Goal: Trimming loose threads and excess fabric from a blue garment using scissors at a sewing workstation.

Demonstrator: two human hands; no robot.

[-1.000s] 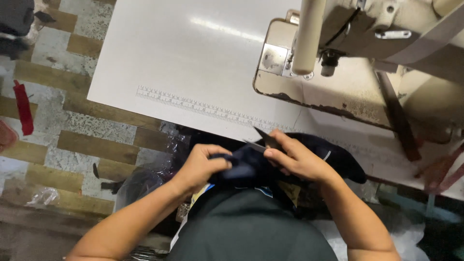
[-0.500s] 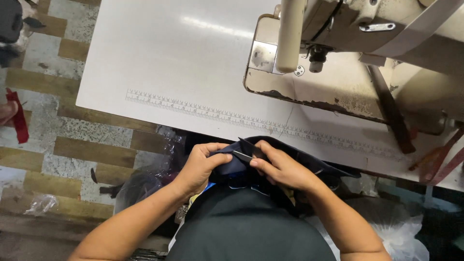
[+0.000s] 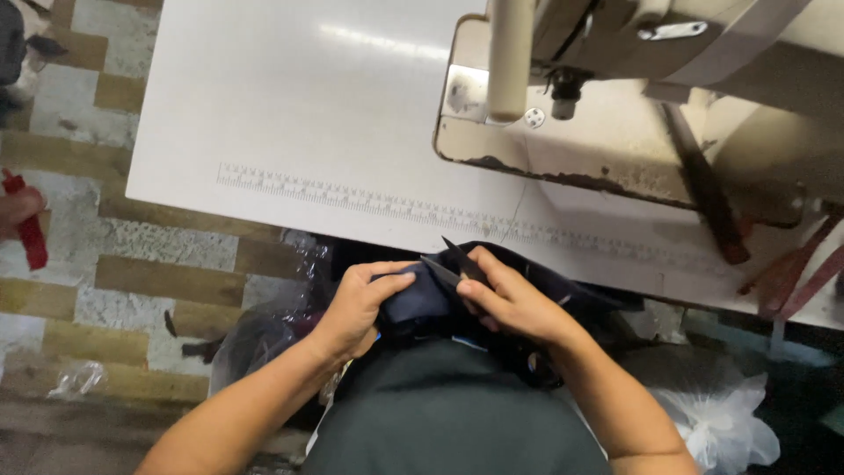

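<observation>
A piece of dark navy fabric (image 3: pixel 422 303) lies bunched in my lap, just below the white table's front edge. My left hand (image 3: pixel 362 303) pinches its left part, thumb on top. My right hand (image 3: pixel 514 301) grips small dark thread snips (image 3: pixel 453 261), whose two pointed blades stand apart above the cloth between both hands. More of the dark fabric (image 3: pixel 580 299) spreads out under my right wrist.
A white table (image 3: pixel 290 123) carries a printed ruler strip (image 3: pixel 369 200) along its front. A cream sewing machine (image 3: pixel 633 88) stands at the back right. Clear plastic bags (image 3: pixel 721 413) lie low on the right, and a red object (image 3: pixel 31 233) lies on the tiled floor at left.
The view has shifted, so the table and machine sit higher and further right. My hands stay together on the fabric; the snips' blades now point up and left between them.
</observation>
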